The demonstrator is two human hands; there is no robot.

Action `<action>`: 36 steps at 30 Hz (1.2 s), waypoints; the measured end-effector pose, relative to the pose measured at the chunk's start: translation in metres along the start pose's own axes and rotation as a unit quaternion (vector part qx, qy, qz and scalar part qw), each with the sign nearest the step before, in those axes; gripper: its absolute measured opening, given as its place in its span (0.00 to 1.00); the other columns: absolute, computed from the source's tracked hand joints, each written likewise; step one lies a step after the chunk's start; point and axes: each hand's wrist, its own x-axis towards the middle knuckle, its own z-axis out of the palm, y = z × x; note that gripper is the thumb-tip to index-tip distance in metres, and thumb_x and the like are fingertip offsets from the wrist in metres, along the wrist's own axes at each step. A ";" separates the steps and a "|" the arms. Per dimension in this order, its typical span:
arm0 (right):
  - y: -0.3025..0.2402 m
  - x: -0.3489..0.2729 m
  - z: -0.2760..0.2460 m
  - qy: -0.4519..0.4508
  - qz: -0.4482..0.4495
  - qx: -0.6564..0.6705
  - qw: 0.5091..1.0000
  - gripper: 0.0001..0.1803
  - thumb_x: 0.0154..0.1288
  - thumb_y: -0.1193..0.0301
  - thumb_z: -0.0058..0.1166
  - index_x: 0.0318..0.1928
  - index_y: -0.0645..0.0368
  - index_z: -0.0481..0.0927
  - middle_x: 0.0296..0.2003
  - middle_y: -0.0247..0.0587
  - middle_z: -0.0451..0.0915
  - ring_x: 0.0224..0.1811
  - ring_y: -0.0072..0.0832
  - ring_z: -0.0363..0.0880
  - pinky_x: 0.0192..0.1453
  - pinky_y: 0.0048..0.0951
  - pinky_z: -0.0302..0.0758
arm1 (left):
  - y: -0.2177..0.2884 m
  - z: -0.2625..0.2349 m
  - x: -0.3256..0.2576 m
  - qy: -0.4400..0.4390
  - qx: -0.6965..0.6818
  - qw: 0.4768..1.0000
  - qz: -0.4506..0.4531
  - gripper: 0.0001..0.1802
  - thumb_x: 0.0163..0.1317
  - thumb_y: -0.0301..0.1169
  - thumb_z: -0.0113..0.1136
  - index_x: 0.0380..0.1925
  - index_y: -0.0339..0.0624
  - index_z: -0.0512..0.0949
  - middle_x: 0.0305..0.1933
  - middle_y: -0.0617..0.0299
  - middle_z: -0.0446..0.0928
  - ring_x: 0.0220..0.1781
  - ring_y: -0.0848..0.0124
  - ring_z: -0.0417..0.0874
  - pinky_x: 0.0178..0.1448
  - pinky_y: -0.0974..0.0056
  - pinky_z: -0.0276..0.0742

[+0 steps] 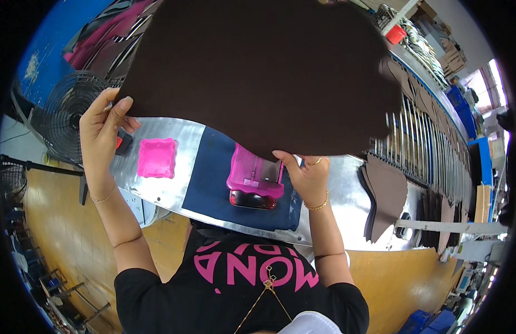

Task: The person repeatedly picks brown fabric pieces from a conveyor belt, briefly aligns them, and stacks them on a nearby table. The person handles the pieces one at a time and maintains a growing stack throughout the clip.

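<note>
Seen far left: a wire-guarded fan (66, 114) standing beyond the edge of a metal-topped counter (183, 139). Raised above it, the left hand (105, 125), fingers pressed together and thumb folded over, pinching the left edge of a large dark brown sheet (258, 72), apparently leather or suede. Held up over the counter between both hands, the sheet hid much of the surface behind it. Lay below on the bare metal: a small pink tray (156, 158), well clear of the left hand. Next along, a dark blue mat (210, 183), and resting on it a pink plastic tool (255, 173) over a shiny metal base. Just beside that, the right hand (305, 172), ringed and braceleted, thumb and fingers closed on the sheet's lower edge. Further right, a stack of brown cut pieces (386, 195) hung over the counter's edge, near a row of upright metal rods (430, 150).
</note>
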 end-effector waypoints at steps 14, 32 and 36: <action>0.033 -0.075 -0.070 -0.028 0.046 -0.102 0.993 0.10 0.51 0.77 0.57 0.37 0.58 0.82 0.32 0.42 0.84 0.34 0.36 0.83 0.39 0.28 0.77 | -0.013 0.083 -0.022 -0.281 0.046 0.956 -0.077 0.04 0.59 0.20 0.58 0.33 0.30 0.77 0.25 0.58 0.72 0.20 0.72 0.78 0.25 0.70 0.72; -0.042 -0.161 -0.249 0.215 0.302 -0.178 0.912 0.10 0.66 0.70 0.56 0.40 0.66 0.78 0.28 0.25 0.73 0.29 0.13 0.64 0.34 0.15 0.62 | 0.067 0.264 0.010 -0.514 -0.142 0.838 0.119 0.29 0.52 0.39 0.71 0.51 0.37 0.75 0.34 0.62 0.76 0.23 0.76 0.75 0.28 0.70 0.70; -0.024 -0.147 -0.255 0.159 0.337 -0.186 0.909 0.11 0.67 0.72 0.55 0.44 0.67 0.78 0.30 0.29 0.75 0.33 0.15 0.68 0.39 0.18 0.67 | 0.059 0.291 0.026 -0.589 -0.200 0.779 -0.075 0.18 0.61 0.34 0.63 0.19 0.41 0.66 0.13 0.69 0.67 0.11 0.82 0.70 0.15 0.75 0.60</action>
